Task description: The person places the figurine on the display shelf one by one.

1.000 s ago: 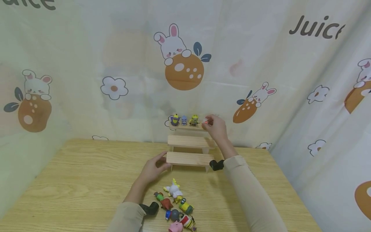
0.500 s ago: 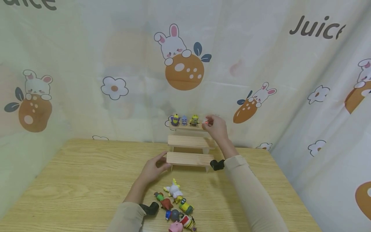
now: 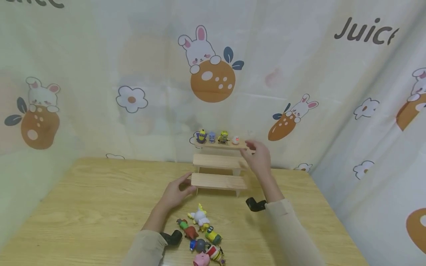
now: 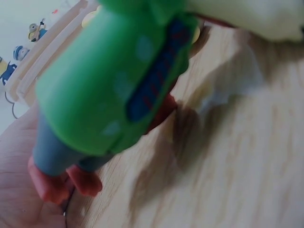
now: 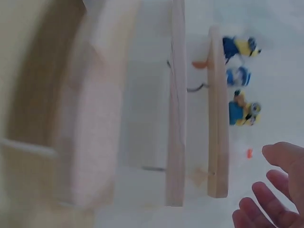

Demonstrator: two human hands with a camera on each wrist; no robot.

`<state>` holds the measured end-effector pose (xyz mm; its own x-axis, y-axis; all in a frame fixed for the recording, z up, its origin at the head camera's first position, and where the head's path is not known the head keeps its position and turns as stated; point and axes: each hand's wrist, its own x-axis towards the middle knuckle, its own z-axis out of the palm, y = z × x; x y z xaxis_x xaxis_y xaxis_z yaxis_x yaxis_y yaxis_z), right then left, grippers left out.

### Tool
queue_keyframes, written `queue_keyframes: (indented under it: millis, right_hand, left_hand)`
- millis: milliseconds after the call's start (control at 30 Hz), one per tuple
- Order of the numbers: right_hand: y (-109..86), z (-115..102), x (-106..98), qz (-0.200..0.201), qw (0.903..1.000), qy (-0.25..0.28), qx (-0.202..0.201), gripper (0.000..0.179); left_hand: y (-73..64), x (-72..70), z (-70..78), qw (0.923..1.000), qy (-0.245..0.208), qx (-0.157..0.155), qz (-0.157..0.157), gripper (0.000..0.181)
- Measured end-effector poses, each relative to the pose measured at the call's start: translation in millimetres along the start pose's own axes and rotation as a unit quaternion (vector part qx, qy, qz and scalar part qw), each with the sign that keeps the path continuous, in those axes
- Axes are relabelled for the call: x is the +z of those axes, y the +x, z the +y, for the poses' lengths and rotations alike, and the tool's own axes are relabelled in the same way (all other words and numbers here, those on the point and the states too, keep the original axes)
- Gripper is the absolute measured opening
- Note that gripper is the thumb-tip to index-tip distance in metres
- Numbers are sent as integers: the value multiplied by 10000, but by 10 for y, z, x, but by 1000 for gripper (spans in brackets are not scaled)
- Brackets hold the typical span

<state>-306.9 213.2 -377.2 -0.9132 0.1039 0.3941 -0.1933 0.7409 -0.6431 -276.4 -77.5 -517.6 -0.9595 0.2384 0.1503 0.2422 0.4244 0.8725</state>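
Top shelf (image 3: 217, 146): rearmost and highest; on it, from left to right, first toy (image 3: 201, 137), second toy (image 3: 212, 137), third toy (image 3: 224, 138), fourth toy (image 3: 235, 140)
Middle shelf (image 3: 217, 161): before the top shelf, below it
Bottom shelf (image 3: 217, 181): foremost and lowest, on the table (image 3: 100, 203)
Right hand (image 3: 259, 157): at the top shelf's right end, right of the fourth toy
Left hand (image 3: 176, 193): touching the bottom shelf's left end
Loose toys (image 3: 213, 235): bunched before the bottom shelf, between left sleeve (image 3: 146, 245) and right sleeve (image 3: 294, 232) (nearer the left)
Pig (image 3: 201, 259): at the bunch's near end
Curtain (image 3: 156, 122): behind the table
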Motion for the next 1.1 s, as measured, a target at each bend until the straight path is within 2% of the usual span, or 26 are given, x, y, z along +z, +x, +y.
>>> queue_keyframes:
  millis: [200, 333, 667, 733, 800, 867, 900, 967, 1033, 1100]
  right_hand:
    - [-485, -24, 37, -119, 9987, 478, 109, 31]
    - [-681, -45, 95, -192, 9974, 684, 108, 27]
    - [-788, -134, 91, -265, 9967, 773, 8, 23]
    - [-808, -154, 94, -504, 9965, 663, -110, 24]
    - [-843, -194, 106, -932, 9942, 420, -336, 24]
    - [-894, -250, 133, -1565, 9857, 136, -609, 24]
    - [-923, -274, 157, -1970, 9773, 8, -786, 25]
    - [-992, -352, 196, -2773, 9536, -266, -1144, 27]
    - [-1067, -429, 235, -3510, 9250, -449, -1387, 31]
    - [-1144, -510, 278, -3990, 9000, -649, -1632, 34]
  left_hand:
    - [7, -12, -11, 10000, 28, -34, -14, 70]
    - [12, -11, -26, 10000, 17, -49, -17, 69]
    - [36, -3, -37, 10000, 46, -10, -58, 69]
    - [38, -8, -32, 10000, 45, -4, -68, 69]
    - [36, -8, -28, 10000, 44, -15, -69, 69]
    - [29, -4, -27, 10000, 38, -31, -64, 68]
    - [25, -1, -30, 10000, 35, -40, -55, 68]
    - [24, 0, -29, 10000, 45, -28, -45, 67]
    - [22, -4, -24, 10000, 37, -31, -52, 68]
    - [25, -10, -23, 10000, 17, -20, -63, 68]
